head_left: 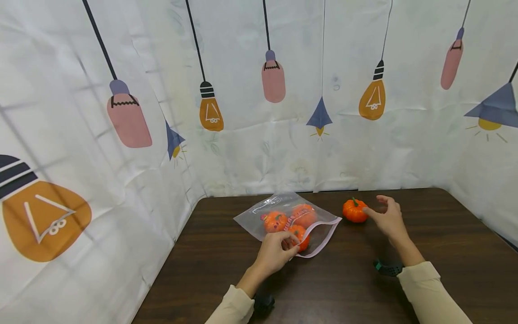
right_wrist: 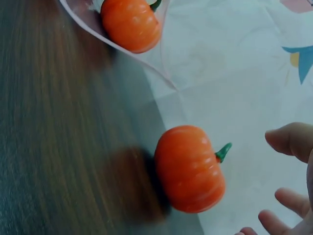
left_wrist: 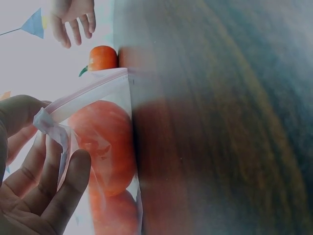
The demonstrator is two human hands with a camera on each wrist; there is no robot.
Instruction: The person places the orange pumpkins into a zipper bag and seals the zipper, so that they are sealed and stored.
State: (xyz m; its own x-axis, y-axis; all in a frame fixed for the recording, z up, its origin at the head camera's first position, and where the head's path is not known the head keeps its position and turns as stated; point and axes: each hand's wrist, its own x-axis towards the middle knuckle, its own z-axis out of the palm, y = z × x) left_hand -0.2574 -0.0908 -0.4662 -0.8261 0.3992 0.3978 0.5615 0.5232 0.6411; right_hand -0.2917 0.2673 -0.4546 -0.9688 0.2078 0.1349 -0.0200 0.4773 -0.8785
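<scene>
A clear zip bag [head_left: 252, 220] with a pink-edged mouth lies on the table, holding several small orange toy pumpkins [head_left: 304, 215]. My left hand [head_left: 274, 253] pinches the rim of its mouth between thumb and fingers; the left wrist view shows the bag's edge [left_wrist: 51, 125] in that grip. To the right of the bag, a single orange pumpkin [head_left: 355, 210] with a green stem sits on the tabletop. Close beside it, my right hand [head_left: 387, 219] hovers with thumb and fingers spread. In the right wrist view a gap separates these fingers [right_wrist: 288, 139] from the pumpkin [right_wrist: 188, 169].
The dark brown wooden table [head_left: 332, 288] stretches under both hands. White cloth [head_left: 259, 153] printed with hanging lamps and bulbs stands behind the table and along its left and right sides. Both wrists wear dark straps [head_left: 387, 268].
</scene>
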